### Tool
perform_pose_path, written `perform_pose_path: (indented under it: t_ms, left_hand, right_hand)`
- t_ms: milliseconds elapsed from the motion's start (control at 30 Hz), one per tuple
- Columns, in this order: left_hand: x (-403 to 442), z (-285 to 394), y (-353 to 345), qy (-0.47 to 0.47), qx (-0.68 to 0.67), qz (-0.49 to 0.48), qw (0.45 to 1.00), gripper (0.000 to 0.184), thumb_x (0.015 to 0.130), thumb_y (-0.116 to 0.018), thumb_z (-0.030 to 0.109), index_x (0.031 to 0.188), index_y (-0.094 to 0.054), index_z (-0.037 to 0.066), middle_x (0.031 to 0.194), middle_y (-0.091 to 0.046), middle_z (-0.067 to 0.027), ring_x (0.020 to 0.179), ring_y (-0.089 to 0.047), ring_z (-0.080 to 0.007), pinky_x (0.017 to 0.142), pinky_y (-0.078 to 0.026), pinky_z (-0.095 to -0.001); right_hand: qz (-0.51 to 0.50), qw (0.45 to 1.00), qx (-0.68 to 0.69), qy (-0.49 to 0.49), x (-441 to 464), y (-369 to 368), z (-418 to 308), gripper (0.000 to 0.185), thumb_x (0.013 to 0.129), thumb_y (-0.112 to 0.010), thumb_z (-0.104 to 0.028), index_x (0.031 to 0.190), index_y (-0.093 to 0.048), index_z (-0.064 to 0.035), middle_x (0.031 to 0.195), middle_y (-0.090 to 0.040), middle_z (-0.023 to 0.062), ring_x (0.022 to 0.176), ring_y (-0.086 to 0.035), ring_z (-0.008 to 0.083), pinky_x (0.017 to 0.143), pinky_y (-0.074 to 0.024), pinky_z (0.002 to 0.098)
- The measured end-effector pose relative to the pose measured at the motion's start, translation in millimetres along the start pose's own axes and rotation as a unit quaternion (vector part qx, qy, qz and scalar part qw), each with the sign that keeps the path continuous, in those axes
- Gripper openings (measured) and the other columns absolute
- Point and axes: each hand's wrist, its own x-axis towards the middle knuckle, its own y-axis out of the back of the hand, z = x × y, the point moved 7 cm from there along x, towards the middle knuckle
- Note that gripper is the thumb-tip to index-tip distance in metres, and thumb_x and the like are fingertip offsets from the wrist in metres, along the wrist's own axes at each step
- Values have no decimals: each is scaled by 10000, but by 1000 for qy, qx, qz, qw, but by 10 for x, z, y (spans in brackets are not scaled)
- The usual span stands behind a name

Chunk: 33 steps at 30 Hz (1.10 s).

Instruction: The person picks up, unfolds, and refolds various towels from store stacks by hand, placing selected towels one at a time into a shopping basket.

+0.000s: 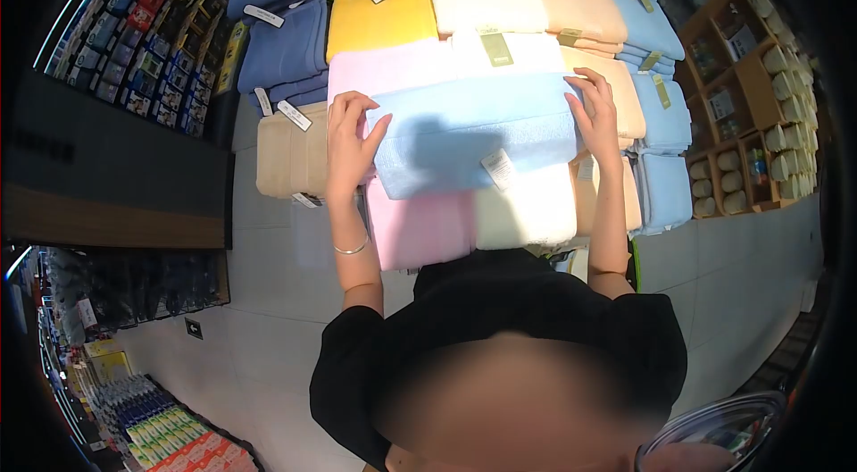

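A light blue towel [428,155], folded wide with a white tag on its front, lies across the pink and white towels in the middle of the display. My left hand [353,137] is at its left end, thumb on the front face and fingers curled behind the edge. At the right end my right hand [594,115] grips the edge in the same way. A shadow falls over the towel's middle. Below it show a pink towel [420,226] and a white towel [527,208].
Stacks of yellow [379,16], dark blue [284,43], green and peach towels stand behind. A beige stack [284,150] is at the left, light blue ones [665,191] at the right. Wooden shelves [741,88] stand far right; a dark counter [116,150] stands left.
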Motion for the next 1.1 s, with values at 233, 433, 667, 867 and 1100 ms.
perform_pose_path:
  t_ms: [233,433,667,867,1100]
  left_hand:
    - [73,19,13,6,-16,-56,998,211,727,-699,82,800,-517,5,977,-525,-97,807,-476,-223,690,-424,-311]
    - [124,72,42,-55,-37,-70,995,185,748,-667,60,775,-501,-15,937,-576,-94,779,-468,-220,682,-419,-298]
    - [168,-41,17,-12,-59,-89,994,160,751,-664,56,791,-534,-28,849,-583,-80,711,-479,-195,645,-411,-271]
    - [-11,200,314,-31,-165,-46,985,133,704,-691,5,709,-560,-19,696,-594,-67,630,-532,-177,601,-421,-265]
    - [-338,684,554,-68,-146,-94,982,182,627,-730,-43,648,-551,-15,690,-602,-113,600,-547,-197,528,-402,-288]
  right_hand:
    - [-96,990,101,-11,117,44,77,138,782,-635,-77,876,-547,-26,1119,-569,88,1045,-512,244,931,-376,334]
    - [-127,978,168,-10,206,-13,148,190,760,-659,-76,820,-493,-7,1029,-616,98,989,-521,232,892,-392,314]
    - [-145,975,166,-13,295,-14,158,185,718,-693,-43,742,-513,-7,888,-590,55,876,-507,180,801,-388,288]
    - [-156,924,343,-62,72,281,124,198,642,-763,-19,655,-566,-13,734,-564,56,738,-509,162,711,-383,266]
    - [-230,872,421,99,-332,676,-187,208,584,-794,-38,600,-588,-13,630,-591,93,590,-510,182,547,-346,288]
